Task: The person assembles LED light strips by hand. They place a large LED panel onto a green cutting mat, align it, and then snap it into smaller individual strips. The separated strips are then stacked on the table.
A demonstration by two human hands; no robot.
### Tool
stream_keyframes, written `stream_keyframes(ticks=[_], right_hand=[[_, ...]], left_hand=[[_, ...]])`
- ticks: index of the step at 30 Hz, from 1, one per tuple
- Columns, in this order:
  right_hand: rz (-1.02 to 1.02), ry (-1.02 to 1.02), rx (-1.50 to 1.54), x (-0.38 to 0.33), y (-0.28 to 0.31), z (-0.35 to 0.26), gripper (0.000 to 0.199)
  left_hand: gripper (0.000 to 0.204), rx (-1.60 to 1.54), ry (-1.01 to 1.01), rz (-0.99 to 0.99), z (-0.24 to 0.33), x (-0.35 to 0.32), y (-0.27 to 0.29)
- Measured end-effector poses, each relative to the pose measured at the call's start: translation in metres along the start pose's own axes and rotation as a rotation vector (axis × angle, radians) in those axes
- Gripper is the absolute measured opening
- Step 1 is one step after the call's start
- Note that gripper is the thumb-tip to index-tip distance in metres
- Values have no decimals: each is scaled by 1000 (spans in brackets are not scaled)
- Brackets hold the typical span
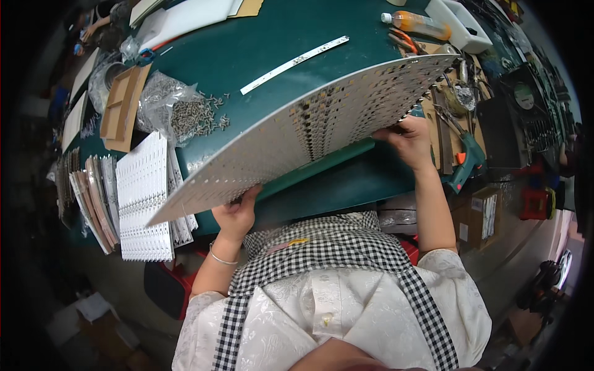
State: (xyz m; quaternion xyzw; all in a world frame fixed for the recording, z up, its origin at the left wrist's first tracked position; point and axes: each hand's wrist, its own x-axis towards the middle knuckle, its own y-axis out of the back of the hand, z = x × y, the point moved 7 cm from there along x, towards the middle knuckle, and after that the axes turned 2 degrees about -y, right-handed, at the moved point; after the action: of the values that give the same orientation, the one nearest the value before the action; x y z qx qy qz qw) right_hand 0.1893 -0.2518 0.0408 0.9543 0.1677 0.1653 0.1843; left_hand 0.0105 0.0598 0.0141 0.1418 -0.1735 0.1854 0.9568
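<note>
While the left hand grips the perforated panel, the right hand — farther forward — grips its edge.

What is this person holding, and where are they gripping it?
A large, thin, pale grey panel dotted with rows of dark spots; the left hand and right hand both grip its near edge.

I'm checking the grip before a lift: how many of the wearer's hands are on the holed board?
2: the left hand at the lower edge of the holed board, toward its left end; the right hand near its right end. Some fingers are partly hidden.
</note>
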Motion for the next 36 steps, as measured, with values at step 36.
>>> stream_keyframes(ticks=[36], right_hand=[[-19, -5, 31, 10, -5, -12, 27]], left_hand=[[35, 376, -403, -118, 50, 28, -18]])
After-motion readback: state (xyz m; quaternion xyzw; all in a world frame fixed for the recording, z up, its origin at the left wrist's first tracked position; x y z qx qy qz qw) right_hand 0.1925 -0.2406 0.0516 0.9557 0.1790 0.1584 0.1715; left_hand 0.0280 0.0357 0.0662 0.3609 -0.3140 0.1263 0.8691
